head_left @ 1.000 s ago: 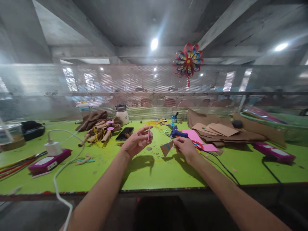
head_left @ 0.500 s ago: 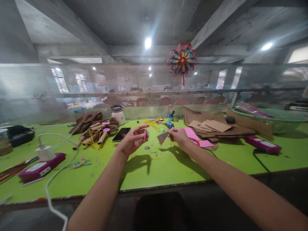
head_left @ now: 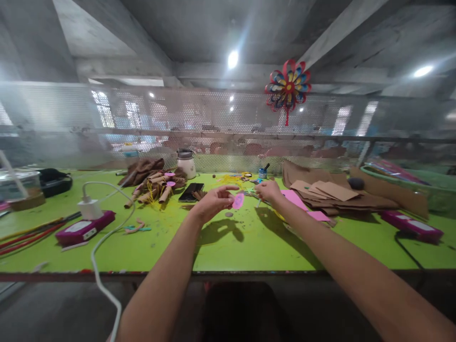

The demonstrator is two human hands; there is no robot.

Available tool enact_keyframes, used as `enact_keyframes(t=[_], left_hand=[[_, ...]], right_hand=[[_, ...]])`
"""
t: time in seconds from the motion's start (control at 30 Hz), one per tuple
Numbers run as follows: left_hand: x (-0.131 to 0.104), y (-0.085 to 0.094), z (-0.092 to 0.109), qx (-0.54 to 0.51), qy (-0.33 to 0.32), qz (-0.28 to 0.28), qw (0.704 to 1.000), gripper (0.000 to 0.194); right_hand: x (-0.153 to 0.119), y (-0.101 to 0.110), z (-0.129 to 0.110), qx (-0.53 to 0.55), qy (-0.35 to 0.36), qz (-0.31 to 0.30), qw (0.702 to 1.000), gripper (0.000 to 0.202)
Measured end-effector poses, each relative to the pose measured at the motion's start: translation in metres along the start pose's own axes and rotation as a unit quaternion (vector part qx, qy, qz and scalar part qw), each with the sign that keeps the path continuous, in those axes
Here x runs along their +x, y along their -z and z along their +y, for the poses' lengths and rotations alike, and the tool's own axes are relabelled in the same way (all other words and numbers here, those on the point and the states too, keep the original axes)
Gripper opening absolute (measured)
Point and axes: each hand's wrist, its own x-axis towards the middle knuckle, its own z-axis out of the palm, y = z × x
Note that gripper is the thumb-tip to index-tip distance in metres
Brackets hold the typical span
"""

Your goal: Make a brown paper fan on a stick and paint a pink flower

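My left hand pinches a small pink oval piece with darker marks on its face, held up over the green table. To its right, my right hand has its fingers closed on a thin pale stick that points downward. Pink paper sheets lie partly behind the right forearm. A small round grey disc rests on the table below the left hand.
Brown paper rolls, a black phone and a white jug stand left. Brown paper sheets and a purple power strip lie right. A white cable crosses the left front.
The pink oval now faces the camera instead of edge-on. A brown piece near my right hand is no longer seen there. The view has shifted, moving the scene rightward.
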Motion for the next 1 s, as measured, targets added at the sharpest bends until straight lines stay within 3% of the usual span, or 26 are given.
enact_keyframes(t=[0.13, 0.27, 0.33, 0.47, 0.7, 1.0], left_hand=[[0.006, -0.001, -0.010, 0.176, 0.022, -0.033, 0.984, 0.060], [0.009, -0.010, -0.013, 0.369, 0.040, -0.056, 0.927, 0.068], [0.009, -0.017, -0.011, 0.417, 0.034, -0.070, 0.906, 0.072], [0.008, -0.025, -0.006, 0.446, 0.008, -0.083, 0.891, 0.073], [0.009, -0.022, -0.013, 0.452, -0.037, -0.104, 0.885, 0.068], [0.007, -0.027, -0.011, 0.436, -0.055, -0.117, 0.890, 0.073]], right_hand=[[-0.030, 0.019, -0.011, 0.008, -0.004, -0.063, 0.998, 0.024], [-0.052, 0.022, -0.009, 0.002, 0.000, -0.175, 0.985, 0.027], [-0.057, 0.020, -0.003, -0.023, -0.002, -0.196, 0.980, 0.028], [-0.060, 0.019, 0.006, -0.056, -0.007, -0.218, 0.974, 0.025], [-0.068, 0.020, 0.000, -0.012, -0.022, -0.261, 0.965, 0.022], [-0.068, 0.014, 0.000, 0.007, -0.027, -0.225, 0.974, 0.019]])
